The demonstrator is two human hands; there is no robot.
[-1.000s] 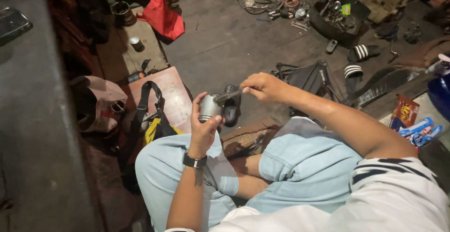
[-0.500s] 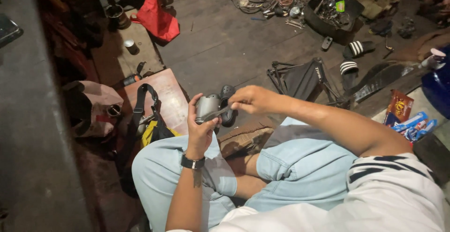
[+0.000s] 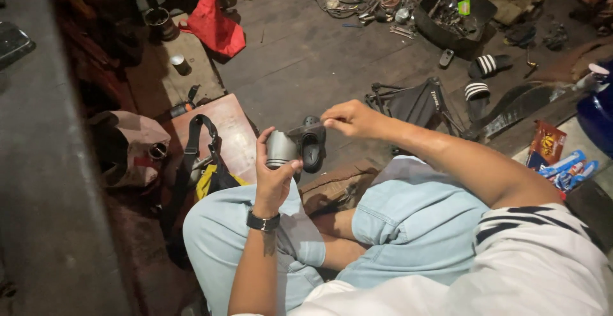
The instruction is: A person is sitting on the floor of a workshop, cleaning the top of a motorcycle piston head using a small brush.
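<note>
I sit cross-legged on a dark wooden floor in light blue shorts. My left hand (image 3: 273, 177), with a black watch on the wrist, grips a short grey metal cylinder (image 3: 279, 149) with a black rubber piece (image 3: 311, 150) at its right end. My right hand (image 3: 350, 119) reaches across from the right and pinches the top edge of that black piece with its fingertips. Both hands are held above my knees.
A reddish board (image 3: 223, 131) with a black strap (image 3: 193, 142) and yellow item lies to the left. A red bag (image 3: 214, 23), a folded black stool (image 3: 418, 102), striped sandals (image 3: 488, 67), a tray of tools (image 3: 450, 16) and snack packets (image 3: 555, 153) lie around.
The view has shifted slightly. My right hand has moved from covering the black piece to pinching its top edge, and the cylinder sits a little more upright.
</note>
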